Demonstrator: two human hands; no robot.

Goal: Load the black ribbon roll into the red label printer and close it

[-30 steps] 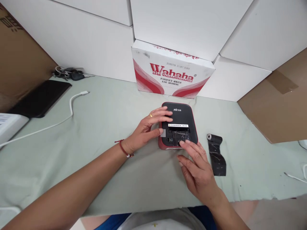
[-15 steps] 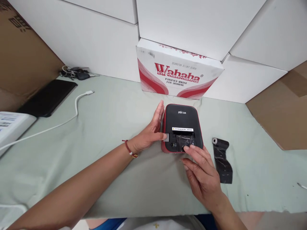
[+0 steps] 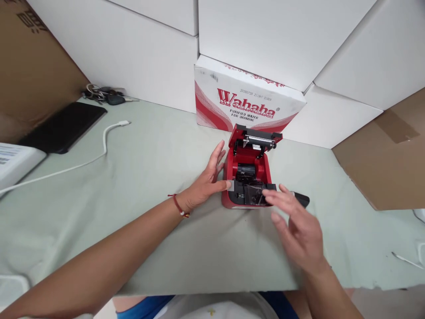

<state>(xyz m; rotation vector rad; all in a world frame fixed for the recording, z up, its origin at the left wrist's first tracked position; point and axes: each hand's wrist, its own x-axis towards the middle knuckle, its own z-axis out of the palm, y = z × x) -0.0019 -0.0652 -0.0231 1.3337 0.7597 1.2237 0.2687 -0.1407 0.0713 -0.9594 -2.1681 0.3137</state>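
Note:
In the head view a small red-and-black label printer [image 3: 229, 198] stands with its hinged lid [image 3: 257, 134] raised, showing the red inside. A roll of black film [image 3: 246, 170] lies in that bay, and its shiny strip [image 3: 254, 194] runs out over the front edge. My left hand [image 3: 212, 179] is against the printer's left side, thumb on the grey button and other fingers stretched out. Fingers apart, my right hand [image 3: 297, 221] hovers at the right front corner, fingertips at the strip; contact is unclear. Behind it a second black film roll [image 3: 301, 199] is partly hidden.
A Wahaha water carton [image 3: 249, 99] stands right behind the printer, against white boxes [image 3: 282, 40]. To the left are keys [image 3: 111, 96], a dark flat device [image 3: 66, 126] and a white cable [image 3: 105, 137]. Another cable end [image 3: 407, 260] lies at right, near a cardboard box [image 3: 392, 164].
The printer's lid has swung up and back, exposing the film roll inside. My right hand has drawn away to the right; my left thumb stays on the button.

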